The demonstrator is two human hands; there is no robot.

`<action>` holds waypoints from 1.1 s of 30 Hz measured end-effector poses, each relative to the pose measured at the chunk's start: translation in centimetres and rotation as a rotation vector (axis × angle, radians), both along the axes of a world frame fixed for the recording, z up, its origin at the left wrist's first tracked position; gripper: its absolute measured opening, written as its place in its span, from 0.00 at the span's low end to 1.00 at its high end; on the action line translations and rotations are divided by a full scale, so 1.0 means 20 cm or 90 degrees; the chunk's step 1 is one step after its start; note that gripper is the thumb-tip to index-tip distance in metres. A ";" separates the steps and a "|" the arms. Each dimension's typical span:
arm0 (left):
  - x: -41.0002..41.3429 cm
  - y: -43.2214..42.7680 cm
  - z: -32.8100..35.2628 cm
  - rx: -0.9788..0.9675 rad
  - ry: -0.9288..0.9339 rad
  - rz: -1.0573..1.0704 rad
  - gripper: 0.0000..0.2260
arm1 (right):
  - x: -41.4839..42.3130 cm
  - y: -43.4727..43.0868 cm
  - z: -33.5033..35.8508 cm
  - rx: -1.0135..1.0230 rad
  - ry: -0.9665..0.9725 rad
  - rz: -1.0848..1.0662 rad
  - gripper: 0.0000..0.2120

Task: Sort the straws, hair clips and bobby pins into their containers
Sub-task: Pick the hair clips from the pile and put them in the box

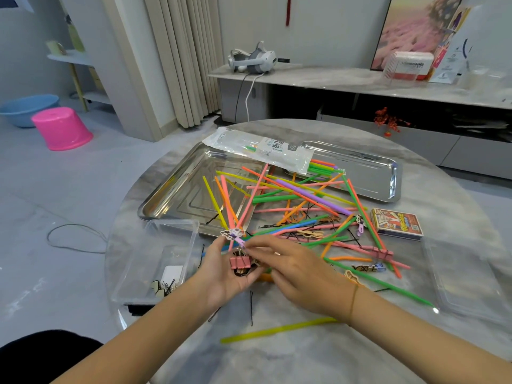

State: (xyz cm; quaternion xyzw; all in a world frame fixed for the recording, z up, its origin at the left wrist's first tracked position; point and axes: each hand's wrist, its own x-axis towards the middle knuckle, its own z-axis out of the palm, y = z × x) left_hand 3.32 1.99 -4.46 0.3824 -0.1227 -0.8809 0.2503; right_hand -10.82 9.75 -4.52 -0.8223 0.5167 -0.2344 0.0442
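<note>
The left hand (227, 273), at lower centre of the frame, grips a fan of straws (228, 206) (pink, orange, yellow) that point up and away, with a pink clip (239, 262) at its palm and a purple clip (236, 234) by its fingertips. The right hand (299, 275) lies just beside it, fingers reaching to the purple clip; whether they pinch it cannot be told. More loose straws (304, 195) and bobby pins (251, 309) litter the bench (277, 361), some straws lying over a steel tray (177, 189). A clear box (155, 253) stands at lower left.
</note>
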 end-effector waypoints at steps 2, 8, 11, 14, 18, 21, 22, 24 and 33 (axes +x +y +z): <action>-0.01 0.00 -0.01 0.017 0.017 0.014 0.30 | 0.00 0.02 -0.01 -0.022 0.031 0.004 0.22; -0.05 -0.01 -0.01 0.008 -0.024 0.005 0.28 | -0.03 0.06 -0.03 -0.070 0.013 0.000 0.19; -0.05 0.01 -0.01 0.004 -0.043 -0.005 0.21 | -0.04 0.07 -0.02 -0.164 -0.043 -0.025 0.15; -0.04 0.00 -0.04 0.007 -0.070 0.000 0.20 | -0.11 0.01 -0.04 -0.191 -0.024 -0.166 0.12; -0.01 -0.01 -0.06 0.012 -0.084 -0.003 0.18 | -0.24 -0.05 -0.13 -0.052 0.107 -0.374 0.11; 0.00 -0.01 -0.06 0.012 -0.083 -0.012 0.18 | -0.29 -0.04 -0.18 0.064 0.163 -0.403 0.13; 0.00 -0.01 -0.06 0.012 -0.077 -0.012 0.18 | -0.30 -0.03 -0.18 0.068 0.164 -0.403 0.15; -0.01 -0.01 -0.05 0.012 -0.061 -0.011 0.18 | -0.30 -0.04 -0.18 0.051 0.170 -0.401 0.15; -0.07 0.00 -0.03 -0.002 -0.046 -0.036 0.16 | -0.31 -0.04 -0.21 0.058 0.258 -0.353 0.06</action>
